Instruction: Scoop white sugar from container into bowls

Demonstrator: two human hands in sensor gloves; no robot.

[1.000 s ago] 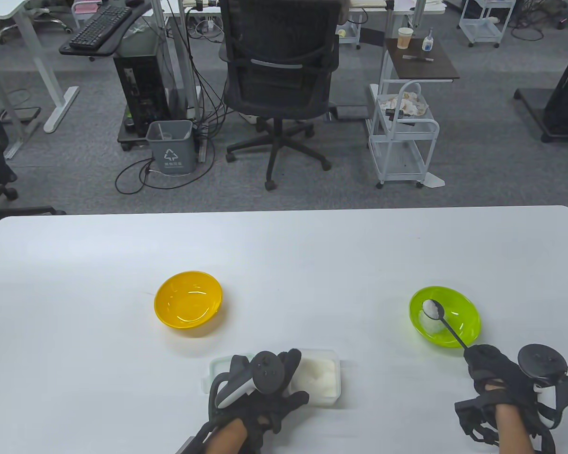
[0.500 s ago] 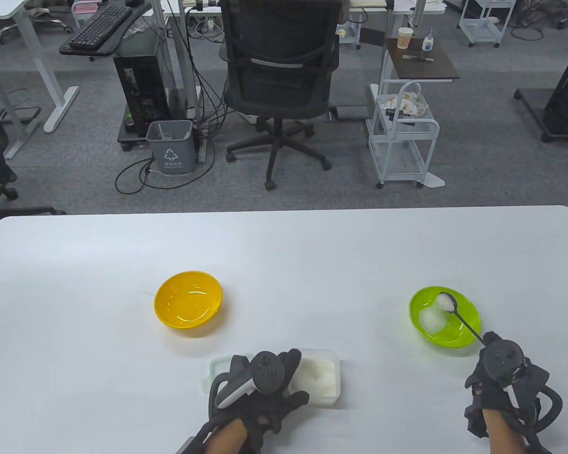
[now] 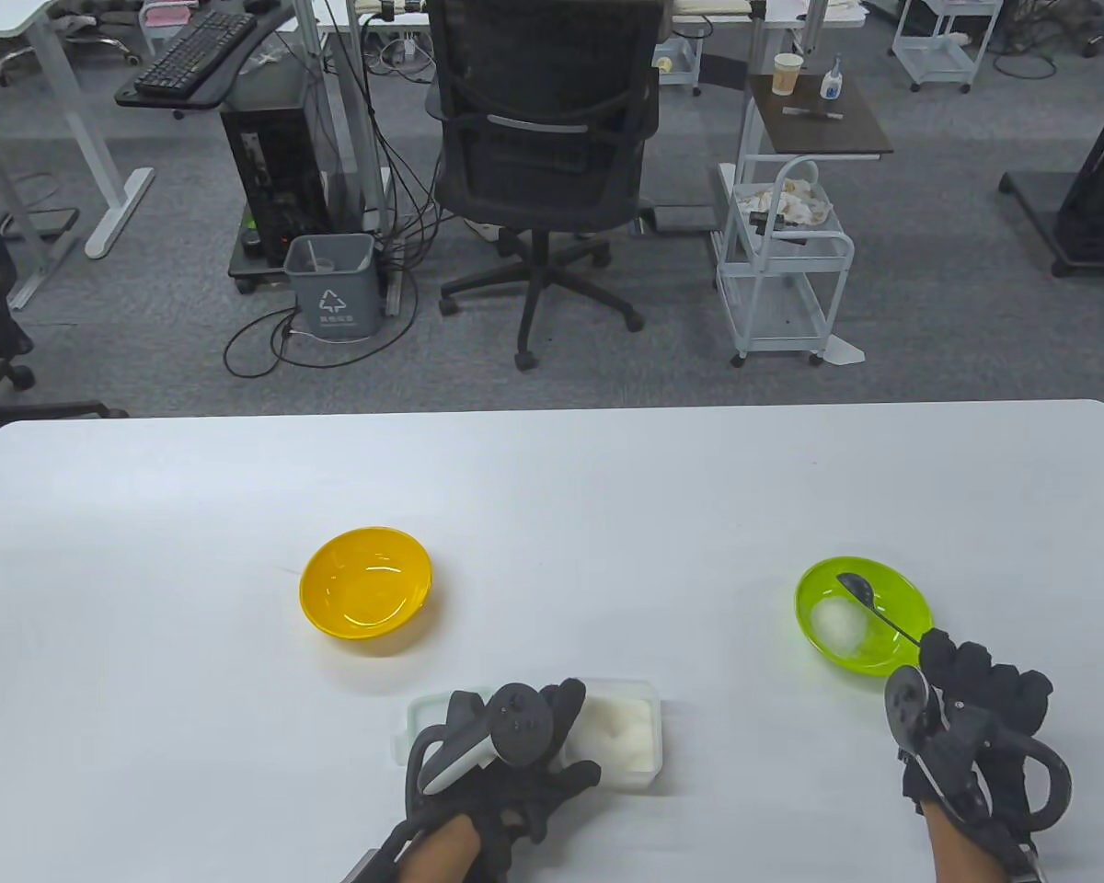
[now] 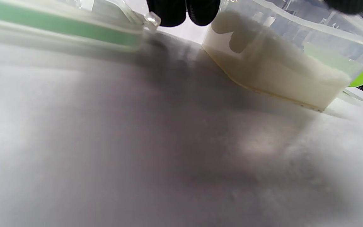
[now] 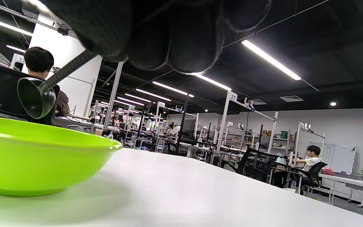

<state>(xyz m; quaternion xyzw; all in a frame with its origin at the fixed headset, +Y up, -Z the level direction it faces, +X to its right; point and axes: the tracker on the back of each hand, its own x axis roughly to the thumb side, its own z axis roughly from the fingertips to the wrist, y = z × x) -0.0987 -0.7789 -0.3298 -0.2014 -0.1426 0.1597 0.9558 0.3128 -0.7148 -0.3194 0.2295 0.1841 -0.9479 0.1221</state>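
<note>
Sugar lay in two places: a white heap in the clear container [image 3: 618, 731] at the near edge of the bench [image 3: 552, 478], and a smaller mound [image 3: 837, 624] in the green bowl [image 3: 865, 614] on the right.

Going by size, the bench carried everything. On it sat one container, with what looked like its green-edged lid [image 4: 58, 26] just beside it in the left wrist view. Two bowls stood farther out, well apart: the yellow bowl [image 3: 366, 579], which looked empty, and the green one. One dark spoon [image 3: 869, 602] was in play, its head turned over above the green bowl and showing no sugar.

The step in hand seemed to be the tipping of a spoonful into the green bowl, and that pour looked finished. The right hand [image 3: 971, 713] gripped the spoon's handle, fingers curled closed around it. The left hand [image 3: 506, 745] rested on the container's left side with fingers spread, apparently steadying it.

The next move would likely call for righting the spoon and carrying it back to the container for another load, probably for the yellow bowl, while the left hand braced the container.
</note>
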